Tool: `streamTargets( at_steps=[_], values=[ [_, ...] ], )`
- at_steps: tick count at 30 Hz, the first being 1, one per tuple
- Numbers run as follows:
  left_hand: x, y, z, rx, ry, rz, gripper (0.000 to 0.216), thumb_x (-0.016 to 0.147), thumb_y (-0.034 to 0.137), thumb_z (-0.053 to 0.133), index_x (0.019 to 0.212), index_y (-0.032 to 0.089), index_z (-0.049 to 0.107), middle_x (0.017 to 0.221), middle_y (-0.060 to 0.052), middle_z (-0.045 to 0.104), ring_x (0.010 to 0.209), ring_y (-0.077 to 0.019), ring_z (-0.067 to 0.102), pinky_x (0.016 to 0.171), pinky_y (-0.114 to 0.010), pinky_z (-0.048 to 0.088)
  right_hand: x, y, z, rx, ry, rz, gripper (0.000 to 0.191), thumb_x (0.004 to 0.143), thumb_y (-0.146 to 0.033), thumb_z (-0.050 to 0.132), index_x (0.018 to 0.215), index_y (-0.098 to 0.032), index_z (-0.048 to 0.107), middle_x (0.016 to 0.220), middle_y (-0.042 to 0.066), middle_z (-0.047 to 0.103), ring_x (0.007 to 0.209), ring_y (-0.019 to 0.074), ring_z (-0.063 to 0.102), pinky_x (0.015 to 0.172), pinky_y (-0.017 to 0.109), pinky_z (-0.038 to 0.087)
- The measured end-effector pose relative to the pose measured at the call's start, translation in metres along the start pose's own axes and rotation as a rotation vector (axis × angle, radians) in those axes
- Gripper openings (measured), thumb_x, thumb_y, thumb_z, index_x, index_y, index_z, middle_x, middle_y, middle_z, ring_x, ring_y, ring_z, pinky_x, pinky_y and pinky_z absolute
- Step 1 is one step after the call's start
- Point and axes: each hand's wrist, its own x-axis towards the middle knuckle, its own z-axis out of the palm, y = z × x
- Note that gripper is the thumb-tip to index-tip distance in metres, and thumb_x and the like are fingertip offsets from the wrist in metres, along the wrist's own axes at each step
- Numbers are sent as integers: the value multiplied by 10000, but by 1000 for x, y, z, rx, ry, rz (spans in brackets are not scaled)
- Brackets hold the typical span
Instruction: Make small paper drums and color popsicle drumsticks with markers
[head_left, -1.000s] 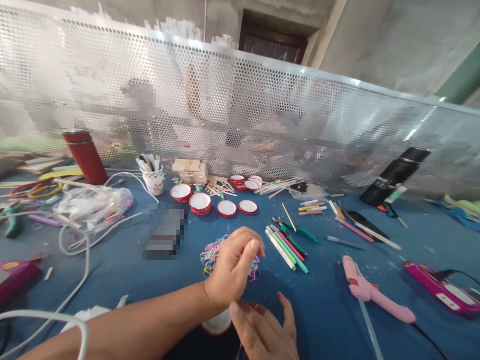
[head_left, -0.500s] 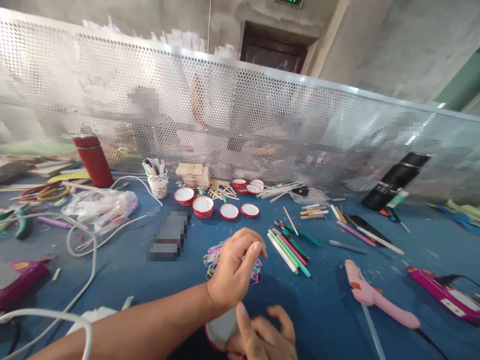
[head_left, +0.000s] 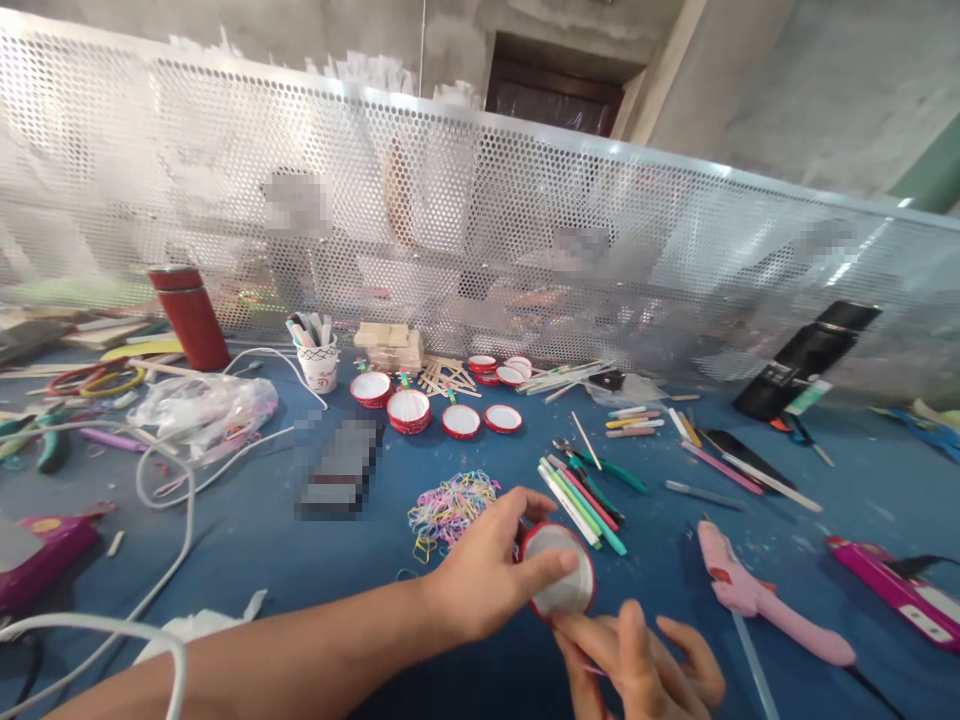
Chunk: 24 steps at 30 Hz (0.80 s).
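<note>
Shallow round dish (head_left: 559, 596), white inside, red at the rim, face toward the camera, in the left grip (head_left: 480, 570)

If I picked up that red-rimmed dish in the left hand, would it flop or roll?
The dish looks fairly stiff: its rim seems round in the left hand. Stood on edge, it might roll, being round. Flat, it probably wouldn't tip easily, looking wide and shallow.

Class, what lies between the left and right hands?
In the head view, a dish; the left hand has its thumb over it, the right hand is at its lower rim.
</note>
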Motion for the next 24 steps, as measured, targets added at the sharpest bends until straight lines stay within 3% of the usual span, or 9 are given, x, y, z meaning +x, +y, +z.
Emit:
streamTargets(
  at_steps=[3,5,10,14,18,24],
  values=[
    [1,0,2,-72,-68,1,310,807,261,723,1102,178,676,1019,-54,729,914,-205,654,827,-316,493,1,0,4,14,-23,17,760,949,-217,679,1602,-260,291,782,-7,798,668,223,762,936,488,504],
    [2,1,3,-97,-45,6,271,813,210,686,1083,181,688,1011,-47,741,920,-202,662,833,-312,492,3,-2,5,37,-31,56,772,957,-245,676,1612,-238,265,785,0,796,660,227,757,937,495,498],
    [7,1,2,-117,94,-22,282,811,212,680,1093,196,696,986,-41,739,878,-194,651,812,-307,490,10,7,-2,78,-29,99,808,981,-347,647,1635,-192,198,845,38,800,617,227,722,921,515,473],
    [8,-1,5,-197,109,-90,328,798,233,689,1125,206,691,910,-25,708,746,-162,610,689,-276,472,4,28,-13,71,-106,119,815,956,-380,676,1625,-223,238,932,64,802,676,251,742,942,562,463],
    [6,-2,8,-228,85,-107,339,793,236,688,1131,208,683,888,-16,687,724,-145,584,668,-261,455,-15,51,-26,171,-172,296,810,924,-396,702,1602,-253,283,1017,77,795,777,268,764,821,499,574],
    [6,-1,9,-245,67,-115,334,797,236,679,1129,196,674,865,-13,660,705,-136,565,663,-264,444,-37,75,-45,301,-224,785,771,873,-477,722,1506,-146,432,1055,109,793,837,262,780,707,352,646]
  ],
)
